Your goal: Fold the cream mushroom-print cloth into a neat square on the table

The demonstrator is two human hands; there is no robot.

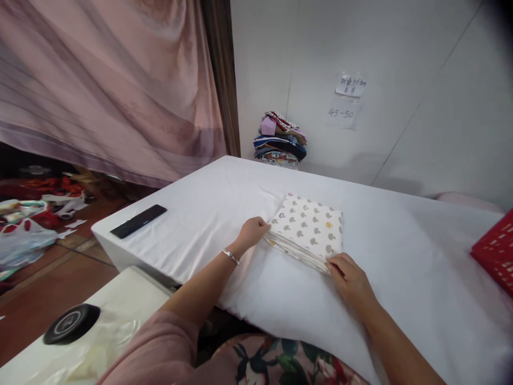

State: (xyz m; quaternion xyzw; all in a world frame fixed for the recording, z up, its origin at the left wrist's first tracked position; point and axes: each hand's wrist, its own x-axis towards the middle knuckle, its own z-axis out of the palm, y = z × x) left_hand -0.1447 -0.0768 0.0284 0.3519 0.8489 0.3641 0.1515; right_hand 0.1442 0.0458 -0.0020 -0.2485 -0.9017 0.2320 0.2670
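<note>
Head view: a folded spotted cloth (306,230) lies on the white desk (401,240). The left hand (250,233) grasps its left edge; the right hand (349,277), fingers loose, touches its near corner. A black remote (138,221) lies well apart, leftward.

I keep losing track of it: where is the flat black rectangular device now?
Head view: the flat black rectangular device lies near the left corner of the white-covered table, apart from and left of the left hand at the folded spotted cloth.

Wearer: pink and floral.
Dusty-pink sleeve (160,347) on left arm, thin silver bracelet (231,257) behind left hand (251,232), dark floral-print fabric (288,363) at lap.
</note>
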